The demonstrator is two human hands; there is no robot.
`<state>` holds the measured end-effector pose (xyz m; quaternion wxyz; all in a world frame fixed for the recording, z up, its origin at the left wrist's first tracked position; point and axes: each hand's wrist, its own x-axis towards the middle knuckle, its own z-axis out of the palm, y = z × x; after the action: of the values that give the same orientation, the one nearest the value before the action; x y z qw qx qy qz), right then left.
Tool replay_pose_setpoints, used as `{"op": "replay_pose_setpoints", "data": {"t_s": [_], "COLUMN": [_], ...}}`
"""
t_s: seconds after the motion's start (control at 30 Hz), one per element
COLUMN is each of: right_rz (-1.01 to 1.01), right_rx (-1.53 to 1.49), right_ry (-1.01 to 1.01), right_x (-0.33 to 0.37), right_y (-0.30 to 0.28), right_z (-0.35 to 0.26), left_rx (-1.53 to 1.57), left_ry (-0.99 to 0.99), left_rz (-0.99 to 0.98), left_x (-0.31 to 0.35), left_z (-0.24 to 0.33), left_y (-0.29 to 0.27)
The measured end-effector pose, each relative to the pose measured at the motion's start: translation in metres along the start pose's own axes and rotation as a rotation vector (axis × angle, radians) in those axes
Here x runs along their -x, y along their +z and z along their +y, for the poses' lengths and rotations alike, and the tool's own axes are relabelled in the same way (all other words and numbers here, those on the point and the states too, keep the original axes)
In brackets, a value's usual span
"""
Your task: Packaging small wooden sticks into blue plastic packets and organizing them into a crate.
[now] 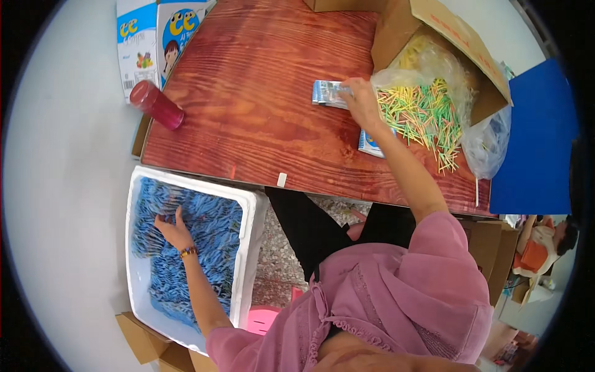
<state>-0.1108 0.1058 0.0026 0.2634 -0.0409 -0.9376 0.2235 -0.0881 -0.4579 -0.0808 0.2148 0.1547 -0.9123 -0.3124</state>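
Note:
My left hand (174, 230), with a beaded bracelet at the wrist, is inside a white foam box (250, 229). Its thumb and fingers are apart over a dense mass of small blue pieces (207, 239), whose kind I cannot make out. Across the red-brown wooden table my right hand (364, 106) has its fingers closed at the right end of some small blue-and-white packets (326, 93). Another blue-and-white packet (370, 144) lies below that wrist. Just right of the right hand spreads a heap of thin yellow, green and pink sticks (427, 111).
A tipped cardboard box (446, 31) with a clear plastic bag (486, 146) stands behind the sticks. At the table's left are a jar with red contents (157, 105) and a printed carton (139, 46). A blue panel (533, 142) stands right; another person (538, 248) is beyond.

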Motion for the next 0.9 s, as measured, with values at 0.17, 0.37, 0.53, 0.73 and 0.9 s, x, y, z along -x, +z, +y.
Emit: {"op": "replay_pose_setpoints", "data": {"t_s": [0.17, 0.37, 0.53, 0.73, 0.9], "right_rz": [-0.233, -0.207, -0.357, -0.194, -0.063], "right_rx": [0.151, -0.101, 0.108, -0.130, -0.283], "right_ry": [0.057, -0.079, 0.187, 0.343, 0.295], "right_x": [-0.023, -0.006, 0.071, 0.105, 0.113], "right_y": [-0.007, -0.040, -0.107, -0.091, -0.090], "right_z": [0.019, 0.012, 0.021, 0.055, 0.057], "left_rx": [0.080, -0.004, 0.312, 0.756, 0.722], "left_ry": [-0.064, 0.001, 0.206, 0.172, 0.296], "left_rz": [-0.060, -0.021, 0.052, -0.279, -0.693], "left_x": [0.009, 0.006, 0.036, 0.105, 0.172], "left_z": [0.002, 0.010, 0.118, 0.239, 0.321], "left_y": [-0.005, -0.024, -0.036, 0.022, 0.070]}}
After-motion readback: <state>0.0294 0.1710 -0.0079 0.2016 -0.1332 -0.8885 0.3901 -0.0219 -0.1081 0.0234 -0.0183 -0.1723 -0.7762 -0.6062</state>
